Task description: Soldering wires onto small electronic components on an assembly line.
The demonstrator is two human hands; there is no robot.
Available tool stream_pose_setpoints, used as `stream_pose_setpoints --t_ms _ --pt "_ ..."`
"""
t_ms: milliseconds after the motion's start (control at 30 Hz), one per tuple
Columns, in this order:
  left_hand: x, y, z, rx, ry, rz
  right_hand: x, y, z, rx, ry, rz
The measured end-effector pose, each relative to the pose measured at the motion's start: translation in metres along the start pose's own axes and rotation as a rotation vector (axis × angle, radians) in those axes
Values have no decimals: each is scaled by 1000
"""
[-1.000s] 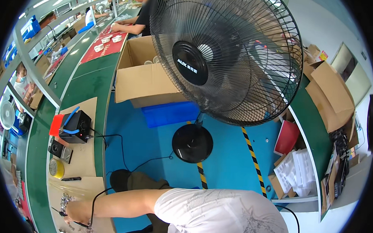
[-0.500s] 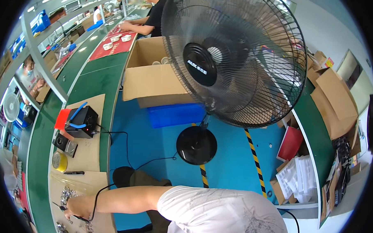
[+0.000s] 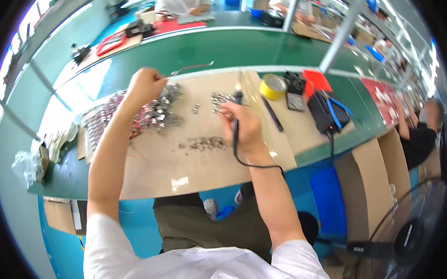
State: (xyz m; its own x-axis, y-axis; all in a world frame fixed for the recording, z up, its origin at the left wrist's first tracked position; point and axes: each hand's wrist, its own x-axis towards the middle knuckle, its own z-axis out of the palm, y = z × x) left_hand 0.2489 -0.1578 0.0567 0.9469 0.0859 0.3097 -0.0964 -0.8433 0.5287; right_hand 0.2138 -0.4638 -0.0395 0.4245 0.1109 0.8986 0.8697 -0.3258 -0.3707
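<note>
My right hand [image 3: 244, 126] is closed round a black soldering iron [image 3: 236, 119], held upright with its cord hanging below. Raised over the left of the bench, my left hand [image 3: 147, 87] has its fingers pinched together on a thin red wire [image 3: 192, 67], which trails off to the right. Below that hand lies a heap of small shiny metal parts with red wires [image 3: 158, 110]. A smaller cluster of metal parts [image 3: 221, 97] sits beside the right hand. Small dark brownish pieces [image 3: 202, 143] are strewn over the tan board [image 3: 158, 171].
To the right stand a yellow spool [image 3: 273, 86], a black pen-like stick [image 3: 272, 114], and a black soldering station [image 3: 324, 113] with blue-handled pliers [image 3: 338, 111]. A cardboard box [image 3: 364, 184] and a fan [image 3: 407, 239] are on the floor side. Co-workers sit across the green bench [image 3: 212, 45].
My view has swung left from the fan and aisle to the bench in front of me. My left hand and the wired heap have come into view; the right hand still grips the iron.
</note>
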Motion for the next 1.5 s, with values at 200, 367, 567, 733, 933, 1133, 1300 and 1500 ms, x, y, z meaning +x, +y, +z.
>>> stream_pose_setpoints --t_ms 200,367,567,733,933,1133,1300,1500 --pt "111 -80 4 -43 184 -147 -2 -19 13 35 -88 -13" --pt "83 -42 11 -256 -156 -267 -9 -19 4 110 -177 89" --pt "-96 51 -13 -251 -461 -293 -6 -28 -2 75 -390 168" --pt "-170 24 -38 -230 -124 -336 3 -31 8 82 -506 199" --pt "-167 -150 -109 313 461 -455 2 -23 7 90 -550 210" --pt "-130 -278 -121 616 154 -316 -10 -41 -22 -77 -519 188" --pt "-152 -390 -137 323 184 -113 -17 -35 2 105 -590 259" --pt "-131 -388 -180 559 23 -190 3 -19 0 59 -542 119"
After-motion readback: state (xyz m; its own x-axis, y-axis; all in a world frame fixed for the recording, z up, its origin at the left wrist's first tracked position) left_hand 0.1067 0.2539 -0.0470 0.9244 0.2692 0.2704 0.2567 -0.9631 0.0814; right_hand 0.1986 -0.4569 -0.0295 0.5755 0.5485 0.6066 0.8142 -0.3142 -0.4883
